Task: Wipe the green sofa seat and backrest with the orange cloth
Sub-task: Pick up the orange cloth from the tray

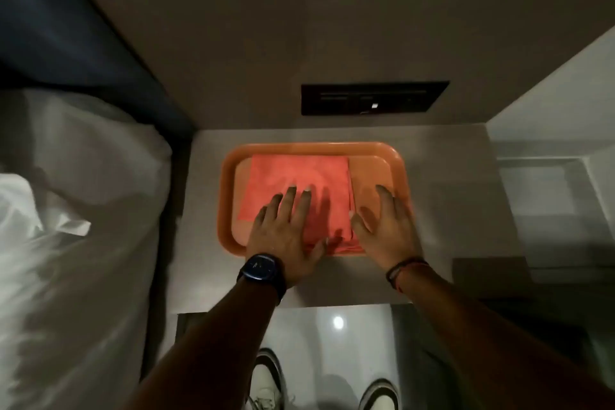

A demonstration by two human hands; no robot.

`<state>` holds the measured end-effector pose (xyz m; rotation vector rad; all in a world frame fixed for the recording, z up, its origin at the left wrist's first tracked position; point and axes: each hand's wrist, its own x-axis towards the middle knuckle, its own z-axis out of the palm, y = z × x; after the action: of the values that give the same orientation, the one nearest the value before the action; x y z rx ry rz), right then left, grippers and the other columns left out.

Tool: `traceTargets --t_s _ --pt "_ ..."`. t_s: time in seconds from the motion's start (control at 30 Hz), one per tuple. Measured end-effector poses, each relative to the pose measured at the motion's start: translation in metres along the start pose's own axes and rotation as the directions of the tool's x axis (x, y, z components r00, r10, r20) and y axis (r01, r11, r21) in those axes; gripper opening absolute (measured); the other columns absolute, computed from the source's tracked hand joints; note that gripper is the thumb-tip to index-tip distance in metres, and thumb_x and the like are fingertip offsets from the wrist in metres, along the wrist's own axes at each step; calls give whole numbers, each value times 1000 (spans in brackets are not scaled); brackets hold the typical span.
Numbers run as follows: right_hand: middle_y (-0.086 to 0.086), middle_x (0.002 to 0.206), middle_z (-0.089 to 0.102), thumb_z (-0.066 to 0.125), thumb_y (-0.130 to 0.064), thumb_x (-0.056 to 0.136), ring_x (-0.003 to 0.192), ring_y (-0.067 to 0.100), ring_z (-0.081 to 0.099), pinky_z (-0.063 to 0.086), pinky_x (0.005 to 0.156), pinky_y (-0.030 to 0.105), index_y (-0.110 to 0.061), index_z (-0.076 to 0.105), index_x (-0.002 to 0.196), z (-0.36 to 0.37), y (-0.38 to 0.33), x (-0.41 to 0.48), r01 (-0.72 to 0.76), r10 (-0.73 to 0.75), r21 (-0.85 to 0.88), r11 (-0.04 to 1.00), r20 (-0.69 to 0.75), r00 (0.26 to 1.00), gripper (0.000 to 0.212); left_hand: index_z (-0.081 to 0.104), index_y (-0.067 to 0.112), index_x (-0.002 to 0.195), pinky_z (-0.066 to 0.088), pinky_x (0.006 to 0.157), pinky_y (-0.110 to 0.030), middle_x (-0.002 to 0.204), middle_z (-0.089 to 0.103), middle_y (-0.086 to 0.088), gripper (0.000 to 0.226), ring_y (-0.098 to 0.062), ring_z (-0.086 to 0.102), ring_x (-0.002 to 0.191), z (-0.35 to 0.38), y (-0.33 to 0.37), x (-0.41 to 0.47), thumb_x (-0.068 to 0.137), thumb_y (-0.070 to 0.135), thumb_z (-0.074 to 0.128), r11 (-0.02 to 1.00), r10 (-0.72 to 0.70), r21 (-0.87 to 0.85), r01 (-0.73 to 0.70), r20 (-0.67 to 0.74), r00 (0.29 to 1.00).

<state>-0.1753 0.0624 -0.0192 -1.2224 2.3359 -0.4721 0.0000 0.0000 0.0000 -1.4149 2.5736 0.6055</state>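
Observation:
The orange cloth (299, 176) lies folded flat in an orange tray (396, 156) on a pale bedside shelf (206, 196). My left hand (286, 230), with a dark watch on its wrist, rests flat on the near part of the cloth, fingers spread. My right hand (382, 226) lies spread at the cloth's right edge, thumb touching the fold, fingers over the bare tray floor. Neither hand has closed on the cloth. No green sofa shows in the head view.
A bed with white linen (73, 210) fills the left side. A black switch panel (372, 97) sits in the wall behind the shelf. A pale ledge (549, 156) stands at the right. My shoes (266, 383) stand on glossy floor below the shelf.

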Motion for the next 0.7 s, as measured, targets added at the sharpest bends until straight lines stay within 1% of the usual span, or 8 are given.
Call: traceTargets --t_s 0.1,0.17,0.27,0.37,0.47,0.57,0.63,0.7 --pt "18 131 50 58 -48 84 113 37 50 45 89 43 -14 35 136 27 2 27 -148 149 -17 989 59 987 66 0 24 143 23 110 -51 154 17 -12 85 -34 22 137 14 -12 9 76 72 18 1000 15 28 -14 -26 1000" --pt "21 134 44 60 -52 82 118 40 43 40 95 44 -7 38 133 46 -2 41 -236 243 -85 968 89 966 71 -8 27 143 21 110 -51 156 10 -12 85 -34 18 138 23 -25 15 75 70 20 998 32 57 -31 -28 999" --pt "23 140 37 68 -52 76 125 41 38 39 101 48 -1 27 138 69 -13 48 -358 367 -122 926 59 929 90 -8 28 143 23 110 -52 156 9 -12 86 -35 19 138 25 -39 24 72 65 25 995 73 74 -70 -38 997" --pt "22 139 42 73 -45 75 125 40 42 41 100 51 0 16 141 80 -20 57 -552 550 -17 834 109 828 99 -6 29 143 24 109 -51 155 12 -11 87 -36 22 137 22 -45 28 73 63 32 990 112 92 -108 -32 993" --pt "20 129 55 76 -40 74 115 38 54 47 94 46 -3 45 126 79 -20 65 -618 590 91 781 218 778 71 -1 28 143 24 109 -51 155 14 -11 84 -36 23 136 18 -45 28 73 64 29 986 139 98 -135 -37 990" --pt "17 117 65 73 -24 77 106 36 60 48 87 38 -8 61 112 64 -22 62 -491 436 230 840 250 864 41 -4 29 143 21 110 -51 156 10 -10 84 -35 19 138 7 -41 31 75 66 28 983 163 88 -161 -13 987" --pt "14 107 68 69 -18 77 99 35 61 48 84 36 -13 64 103 47 -29 52 -304 265 239 922 180 947 27 2 25 144 22 110 -52 155 13 -12 83 -35 20 137 -5 -32 34 76 67 28 978 186 95 -183 -21 982" --pt "12 94 67 67 -18 78 91 35 61 46 78 36 -14 59 93 20 -35 40 -114 91 194 974 119 989 17 13 21 144 24 108 -53 154 17 -15 82 -37 24 135 -24 -18 40 76 64 31 977 195 98 -190 -54 979"
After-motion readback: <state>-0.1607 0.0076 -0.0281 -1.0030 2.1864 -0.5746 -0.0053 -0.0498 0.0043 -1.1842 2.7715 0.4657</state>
